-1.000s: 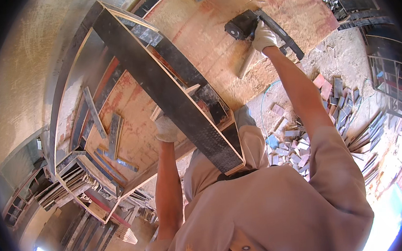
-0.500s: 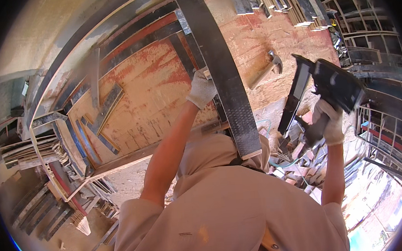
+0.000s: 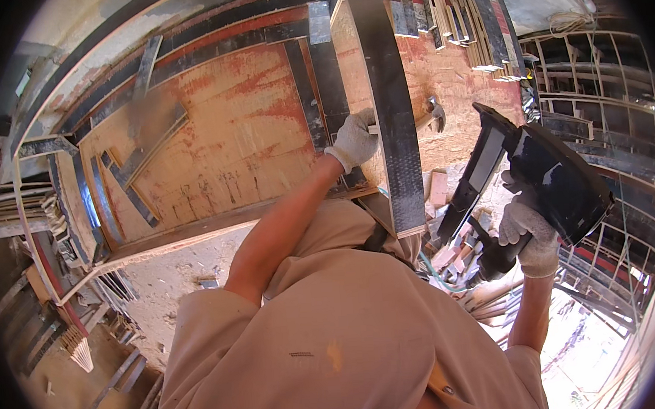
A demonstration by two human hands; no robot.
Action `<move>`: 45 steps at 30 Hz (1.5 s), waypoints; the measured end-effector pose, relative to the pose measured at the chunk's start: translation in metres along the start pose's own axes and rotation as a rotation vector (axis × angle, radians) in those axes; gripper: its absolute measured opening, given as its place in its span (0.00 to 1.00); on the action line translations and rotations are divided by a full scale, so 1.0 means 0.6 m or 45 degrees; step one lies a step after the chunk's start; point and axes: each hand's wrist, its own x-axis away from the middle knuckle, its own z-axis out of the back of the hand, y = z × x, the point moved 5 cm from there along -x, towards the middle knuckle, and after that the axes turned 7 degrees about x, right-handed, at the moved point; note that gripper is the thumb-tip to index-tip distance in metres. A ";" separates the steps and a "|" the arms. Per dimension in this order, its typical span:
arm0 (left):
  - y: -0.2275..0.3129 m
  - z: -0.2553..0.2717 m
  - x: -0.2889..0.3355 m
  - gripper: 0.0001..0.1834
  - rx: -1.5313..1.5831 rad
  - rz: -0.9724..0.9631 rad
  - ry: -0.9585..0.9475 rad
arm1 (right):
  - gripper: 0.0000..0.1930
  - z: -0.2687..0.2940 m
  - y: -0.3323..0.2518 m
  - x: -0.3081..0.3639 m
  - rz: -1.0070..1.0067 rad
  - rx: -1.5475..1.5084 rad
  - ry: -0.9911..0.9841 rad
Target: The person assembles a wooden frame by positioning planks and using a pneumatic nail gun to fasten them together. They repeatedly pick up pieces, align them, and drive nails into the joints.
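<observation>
My left hand (image 3: 355, 140), in a knitted white glove, is closed around a small pale wooden piece (image 3: 373, 129) against the left side of a long black-faced board (image 3: 397, 116). The hand hides most of that piece. The board runs from the far side toward my waist, its near end close to my clothing. In my gloved right hand (image 3: 529, 236) is a black nail gun (image 3: 557, 181), gripped by its handle, with its long magazine slanting down to the left. The gun is held apart from the board, on its right.
A worktable (image 3: 238, 127) with a worn wooden top lies ahead. On it are a hammer (image 3: 431, 115) right of the board, black strips (image 3: 138, 161) at left and stacked strips (image 3: 474, 23) at the back right. Wood scraps (image 3: 452, 253) lie below right. Racks (image 3: 593, 95) stand at right.
The board now runs straighter away from me, with its pale left edge showing more. My left hand and the wooden piece have shifted right in view. The nail gun has dropped slightly.
</observation>
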 end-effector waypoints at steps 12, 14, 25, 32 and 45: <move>0.134 0.028 -0.023 0.28 0.291 0.365 -0.705 | 0.14 -0.064 -0.035 -0.028 -0.178 0.233 -0.216; 0.137 0.036 -0.037 0.27 0.111 0.392 -0.830 | 0.13 -0.065 -0.035 -0.028 -0.174 0.268 -0.218; 0.123 0.031 -0.066 0.23 0.362 0.458 -0.903 | 0.09 -0.063 -0.039 -0.022 -0.164 0.419 -0.174; 0.117 0.022 -0.070 0.24 0.448 0.520 -0.921 | 0.08 -0.061 -0.032 -0.013 -0.174 0.493 -0.155; 0.109 0.024 -0.068 0.27 0.533 0.507 -0.953 | 0.06 -0.052 -0.030 -0.026 -0.126 0.550 -0.141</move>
